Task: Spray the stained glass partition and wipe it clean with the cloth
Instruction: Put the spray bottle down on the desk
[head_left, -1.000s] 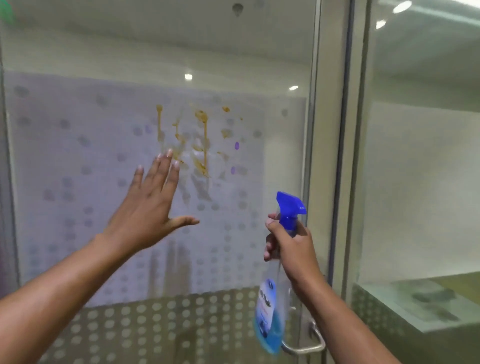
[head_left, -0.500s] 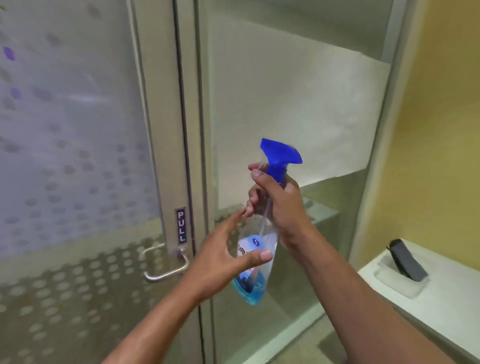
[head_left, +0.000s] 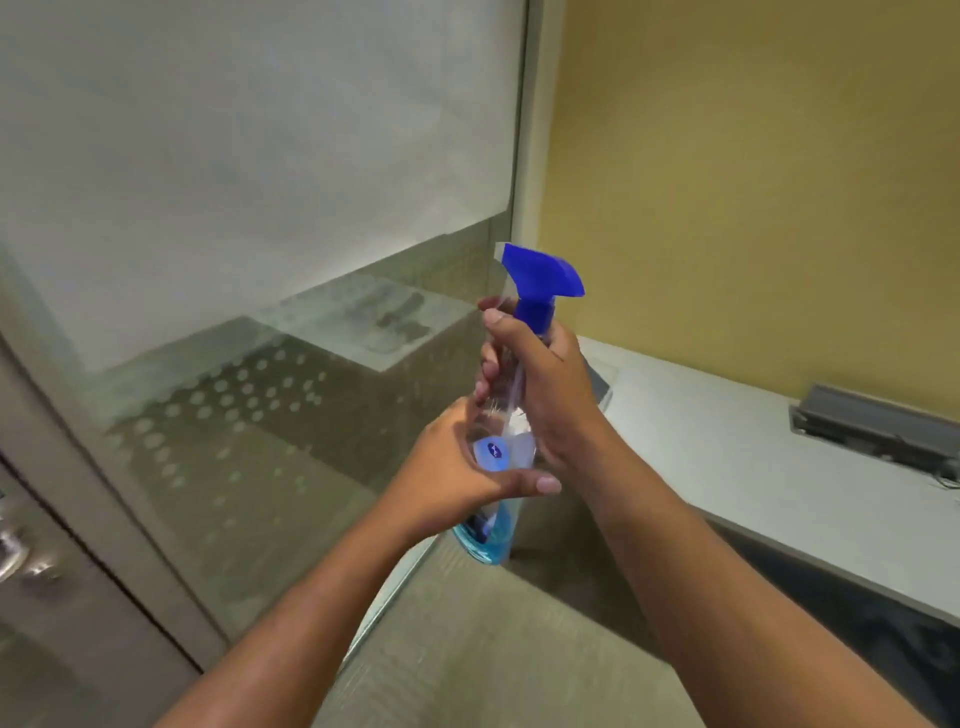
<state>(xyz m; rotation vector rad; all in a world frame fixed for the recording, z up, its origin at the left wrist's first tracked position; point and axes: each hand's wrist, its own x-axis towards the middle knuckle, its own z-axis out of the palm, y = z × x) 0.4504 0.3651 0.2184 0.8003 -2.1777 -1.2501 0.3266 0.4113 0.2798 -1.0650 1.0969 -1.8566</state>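
Note:
A clear spray bottle (head_left: 540, 275) with a blue trigger head and blue liquid at its bottom stands upright in the middle of the view. My right hand (head_left: 545, 395) grips its neck just below the trigger. My left hand (head_left: 457, 478) wraps around the lower body near the label. A glass partition (head_left: 260, 208) with frosted film and dots fills the left side. The stains and the cloth are out of view.
A white counter (head_left: 737, 467) runs along the right under a yellow wall (head_left: 753, 182), with a grey cable box (head_left: 878, 426) set into it. A metal door handle (head_left: 15, 551) shows at the far left edge. Beige carpet (head_left: 467, 649) lies below.
The view has swung right, away from the stained pane. My left hand left the glass and now holds the bottle's lower body; my right hand kept its grip on the neck.

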